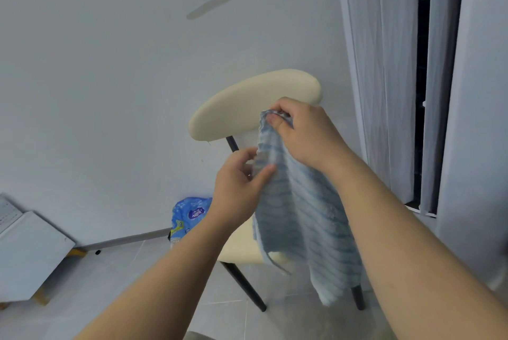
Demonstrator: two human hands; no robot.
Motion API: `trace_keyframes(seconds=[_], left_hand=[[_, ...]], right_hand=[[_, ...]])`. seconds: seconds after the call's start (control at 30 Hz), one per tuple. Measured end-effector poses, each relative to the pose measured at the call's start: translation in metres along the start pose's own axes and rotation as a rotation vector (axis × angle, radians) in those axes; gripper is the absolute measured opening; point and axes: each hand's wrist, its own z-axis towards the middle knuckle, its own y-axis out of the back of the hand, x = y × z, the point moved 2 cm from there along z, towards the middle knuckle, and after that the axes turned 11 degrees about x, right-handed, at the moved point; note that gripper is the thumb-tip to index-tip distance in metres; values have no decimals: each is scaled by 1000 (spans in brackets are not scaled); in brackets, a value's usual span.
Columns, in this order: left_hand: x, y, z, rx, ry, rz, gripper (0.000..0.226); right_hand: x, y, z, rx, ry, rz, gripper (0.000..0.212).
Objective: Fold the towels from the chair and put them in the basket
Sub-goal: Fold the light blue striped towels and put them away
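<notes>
**Reporter:** Head view: what holds the towel, and why so high?

**Editor:** The right hand (305,133) pinches the striped blue towel (308,218) by its top corner, fingers curled round it. The cloth hangs free in front of the cream chair (247,103), probably so its edges can be found for folding.

**Reporter:** And the left hand (239,183)?

**Editor:** It is lower and just beside the right, with thumb and fingers pinching the same edge. The towel drapes beneath both hands. No basket shows.

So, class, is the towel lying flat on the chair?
No, left hand and right hand hold the towel up, hanging before the chair.
</notes>
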Motion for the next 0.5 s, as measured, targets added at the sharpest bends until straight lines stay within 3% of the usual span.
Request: trace_keyframes(seconds=[0.13, 0.33, 0.5], left_hand=[[6, 0, -2, 77, -36, 33, 15], [20, 2, -7, 220, 29, 11, 37], [34, 7, -7, 285, 31, 254, 30]], right_hand=[[-7, 2, 0, -32, -47, -31, 20], [-20, 6, 2, -149, -71, -14, 18], [-31, 12, 3, -257, -94, 8, 19]])
